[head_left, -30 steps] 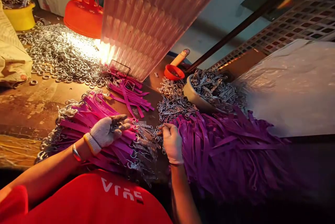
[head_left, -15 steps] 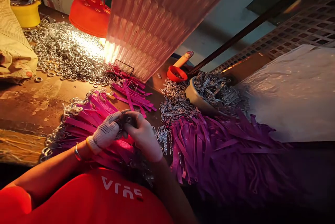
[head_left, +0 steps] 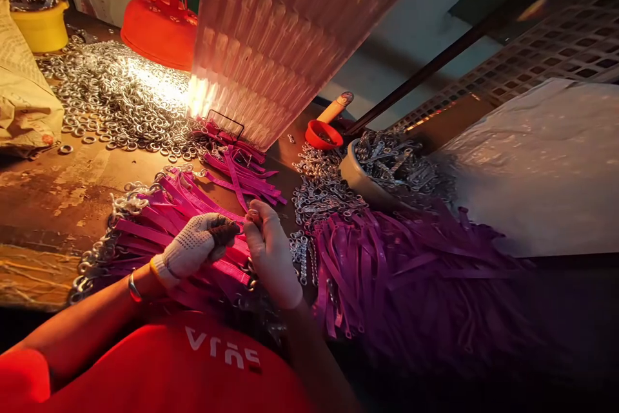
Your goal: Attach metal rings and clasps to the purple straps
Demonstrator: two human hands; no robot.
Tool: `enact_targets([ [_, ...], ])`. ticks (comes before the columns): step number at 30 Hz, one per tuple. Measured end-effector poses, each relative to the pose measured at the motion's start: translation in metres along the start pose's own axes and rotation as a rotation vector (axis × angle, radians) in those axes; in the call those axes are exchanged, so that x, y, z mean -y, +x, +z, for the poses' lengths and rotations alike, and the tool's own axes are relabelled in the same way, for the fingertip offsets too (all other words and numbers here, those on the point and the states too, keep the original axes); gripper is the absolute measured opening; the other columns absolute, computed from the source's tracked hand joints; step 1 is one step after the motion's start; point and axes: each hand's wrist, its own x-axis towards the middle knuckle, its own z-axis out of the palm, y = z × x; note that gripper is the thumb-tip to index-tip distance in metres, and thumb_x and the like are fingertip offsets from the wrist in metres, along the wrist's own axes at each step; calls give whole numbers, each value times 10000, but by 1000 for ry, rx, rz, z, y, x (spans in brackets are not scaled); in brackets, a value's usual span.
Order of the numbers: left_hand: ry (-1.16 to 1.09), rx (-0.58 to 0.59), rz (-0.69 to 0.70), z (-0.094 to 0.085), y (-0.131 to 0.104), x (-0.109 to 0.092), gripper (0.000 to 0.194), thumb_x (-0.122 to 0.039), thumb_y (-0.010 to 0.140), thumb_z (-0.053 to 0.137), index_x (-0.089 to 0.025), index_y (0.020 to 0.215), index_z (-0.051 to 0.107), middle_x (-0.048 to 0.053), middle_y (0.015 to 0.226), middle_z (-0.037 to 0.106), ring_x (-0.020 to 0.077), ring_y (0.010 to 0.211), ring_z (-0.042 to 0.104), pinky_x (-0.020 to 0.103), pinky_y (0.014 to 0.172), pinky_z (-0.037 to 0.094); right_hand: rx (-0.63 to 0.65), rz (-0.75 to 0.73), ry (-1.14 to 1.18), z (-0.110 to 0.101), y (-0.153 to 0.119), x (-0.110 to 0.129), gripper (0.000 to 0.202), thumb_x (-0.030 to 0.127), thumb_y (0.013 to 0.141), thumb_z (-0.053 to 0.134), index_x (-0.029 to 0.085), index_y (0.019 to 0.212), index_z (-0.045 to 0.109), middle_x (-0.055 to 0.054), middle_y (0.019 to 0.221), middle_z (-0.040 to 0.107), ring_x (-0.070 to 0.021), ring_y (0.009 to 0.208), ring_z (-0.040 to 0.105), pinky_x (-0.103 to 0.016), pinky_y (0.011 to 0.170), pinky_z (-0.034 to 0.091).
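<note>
My left hand (head_left: 196, 247), in a dotted white work glove with dark fingertips, is closed in a pinch. Facing it, my right hand (head_left: 271, 252) in a white glove has thumb and forefinger pressed together. What sits between the fingertips is too small and dark to make out. Below and behind both hands spreads a heap of magenta straps (head_left: 159, 223), metal rings (head_left: 91, 258) along its left edge. A smaller bundle of magenta straps (head_left: 251, 174) lies just beyond my right hand. To the right lie small metal chain pieces (head_left: 329, 197) and a large pile of purple straps (head_left: 411, 265).
A red lamp (head_left: 157, 29) lights a mound of loose metal rings (head_left: 126, 104). Beside it leans a corrugated translucent sheet (head_left: 271, 33). Farther right stand a small red bowl (head_left: 316, 137), a tub (head_left: 360, 174) of chain pieces and a white plastic-covered stack (head_left: 541, 168). A yellow bucket (head_left: 41, 29) stands back left.
My hands have drawn slightly apart. The dark tangle between them shows less, and my right fingers have tightened into a pinch. The whole view has shifted a little.
</note>
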Motion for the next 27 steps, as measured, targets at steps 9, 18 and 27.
enact_targets([
  [9, -53, 188, -168, -1, 9, -12, 321, -430, 820, 688, -158, 715, 553, -64, 496, 391, 41, 380, 268, 183, 363, 195, 240, -183, -3, -22, 8, -5, 362, 263, 988, 498, 254, 1335, 605, -62, 1282, 640, -194, 1188, 595, -355, 1043, 456],
  [18, 310, 50, 19, 14, 3, -13, 282, -434, 876, 628, -161, 819, 592, -23, 560, 532, 69, 443, 400, 186, 418, 309, 106, -245, -342, -30, -1, -9, 177, 269, 1000, 529, 216, 1018, 697, -57, 955, 706, -201, 890, 638, -318, 792, 457],
  [27, 20, 156, -243, 31, 24, -30, 226, -388, 808, 595, -211, 765, 461, -80, 506, 359, 49, 363, 207, 180, 360, 166, -104, -236, -397, -26, -16, -5, 272, 340, 993, 486, 188, 1014, 711, -85, 874, 714, -210, 787, 631, -318, 711, 421],
])
